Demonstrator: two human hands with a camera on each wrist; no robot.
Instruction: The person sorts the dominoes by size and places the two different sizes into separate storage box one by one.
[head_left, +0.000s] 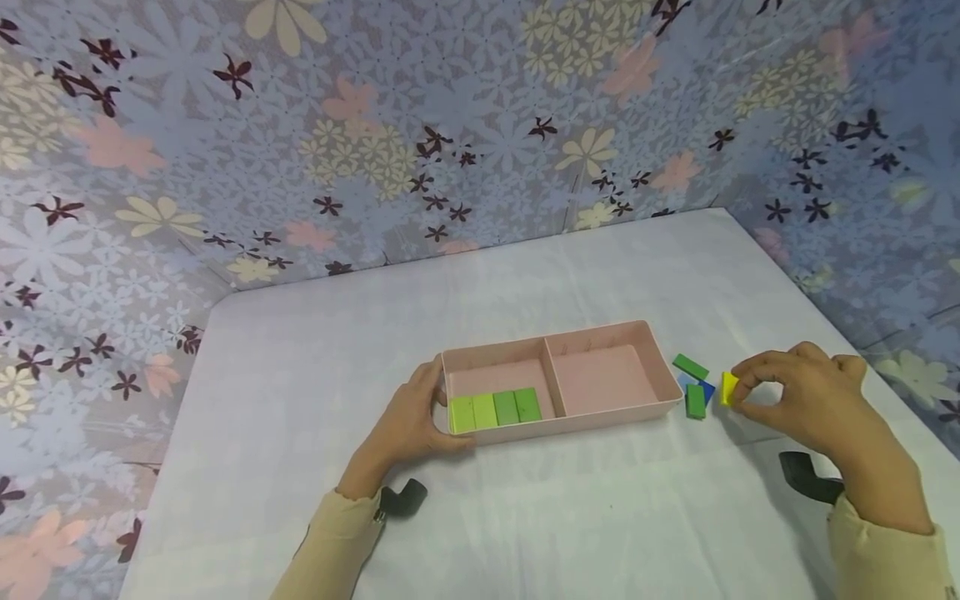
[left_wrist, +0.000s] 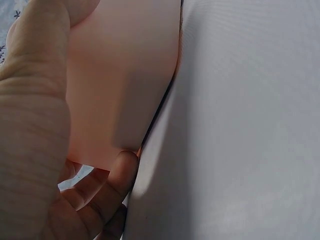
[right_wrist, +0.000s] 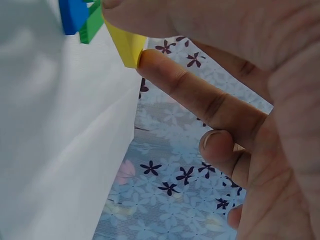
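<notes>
– In the head view, what does your left hand hold?
– Its fingers and thumb grip the nine o'clock end of the pink box.
– And your right hand?
– You pinch a yellow block with it, at three o'clock from the box.
– What's nearby?
– Two green blocks, a blue block and a light-blue piece lie at nine o'clock from your pinch; four more blocks fill a row in the box's nine o'clock compartment.
</notes>
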